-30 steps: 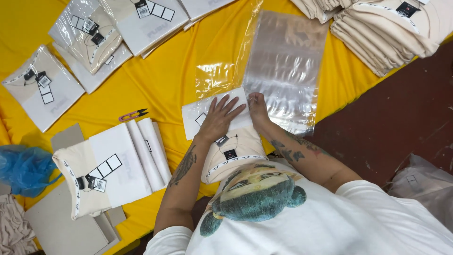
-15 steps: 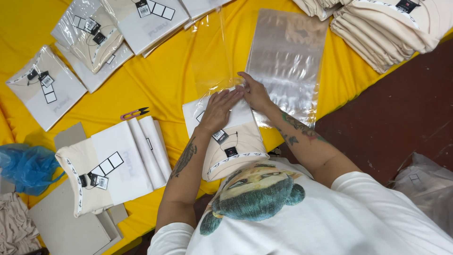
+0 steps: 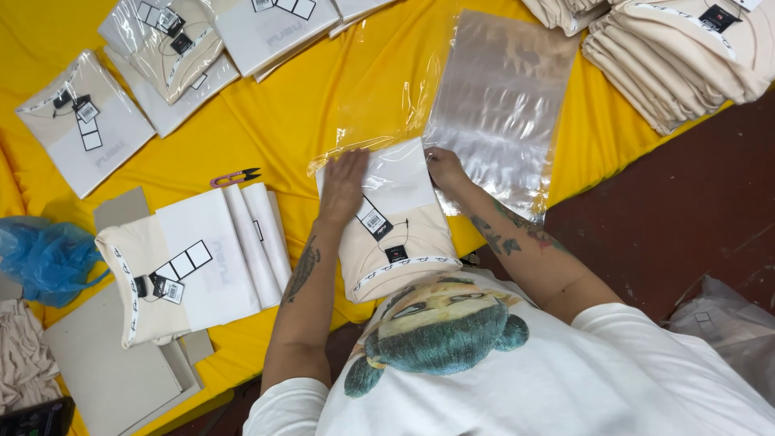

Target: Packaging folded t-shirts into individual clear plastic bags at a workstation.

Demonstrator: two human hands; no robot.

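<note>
- Nearest the camera, a folded cream shirt (image 3: 395, 242) lay on the yellow-covered counter (image 3: 282, 121), collar end toward the person, tags showing on its front.
- Its far end sat inside the mouth of a clear plastic bag (image 3: 379, 113); by my reading, the bagging was begun, with most of the shirt left to go in.
- The left hand (image 3: 343, 186) pressed flat on the shirt's far left corner, fingers spread apart and gripping nothing.
- The right hand (image 3: 442, 168) was at the far right corner, fingers curled together at the bag's edge; whether they pinched the film, I could not tell.
- To the left, another folded shirt (image 3: 173, 270) lay unbagged on grey card sheets (image 3: 105, 371), small snips (image 3: 236, 176) beside it.
- Beyond, spare flat bags (image 3: 500, 105) waited.
- Farthest off, bagged shirts (image 3: 85, 125) lay finished, while a stack of unpacked shirts (image 3: 678, 56) remained.
</note>
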